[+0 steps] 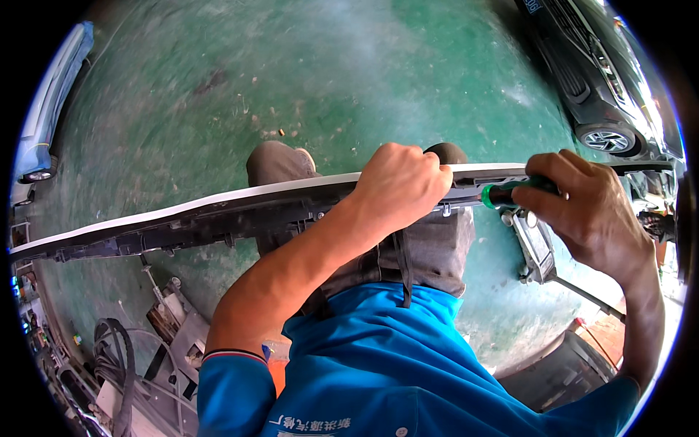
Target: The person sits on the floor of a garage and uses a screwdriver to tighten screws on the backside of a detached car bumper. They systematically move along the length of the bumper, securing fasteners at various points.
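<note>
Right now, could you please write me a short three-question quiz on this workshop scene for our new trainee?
1. True or false: the left hand grips the long white-edged trim panel.
2. What does the right hand hold? A) hammer B) green-handled screwdriver C) rag
3. What colour is the floor?

Key: 1 true; 2 B; 3 green.

Single head-worn fisheye view, straight down, close over the green floor (349,73).
</note>
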The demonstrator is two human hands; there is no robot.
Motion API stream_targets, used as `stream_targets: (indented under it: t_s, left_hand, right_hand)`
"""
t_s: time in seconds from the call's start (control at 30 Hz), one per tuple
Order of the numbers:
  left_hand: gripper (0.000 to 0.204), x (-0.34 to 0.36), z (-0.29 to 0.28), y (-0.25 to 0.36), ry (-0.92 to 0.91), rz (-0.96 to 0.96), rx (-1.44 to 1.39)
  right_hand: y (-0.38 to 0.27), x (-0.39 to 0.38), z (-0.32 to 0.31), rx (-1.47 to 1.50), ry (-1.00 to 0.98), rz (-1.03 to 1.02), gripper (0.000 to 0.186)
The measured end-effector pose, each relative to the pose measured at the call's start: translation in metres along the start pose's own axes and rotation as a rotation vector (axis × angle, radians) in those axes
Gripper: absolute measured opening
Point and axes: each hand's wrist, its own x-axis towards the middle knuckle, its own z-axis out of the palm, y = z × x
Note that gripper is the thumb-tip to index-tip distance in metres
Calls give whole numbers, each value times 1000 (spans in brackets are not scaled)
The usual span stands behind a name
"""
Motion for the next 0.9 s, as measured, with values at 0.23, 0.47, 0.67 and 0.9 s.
stream_targets:
  t_s: [0.23,0.47,0.67,0.9]
  left_hand:
    - [16,-1,3,0,25,13,-22]
    - [19,2,2,-5,-26,3,-27]
    - [19,2,2,-5,-28,4,-20]
    - [20,4,2,-8,-54,-13,-20]
  right_hand:
    - [-15,3,-6,233,-224,485,28]
    - [-16,-3,8,-20,-23,43,24]
    - [-11,7,-2,409,-213,611,20]
    - [-14,0,2,-83,-98,10,23]
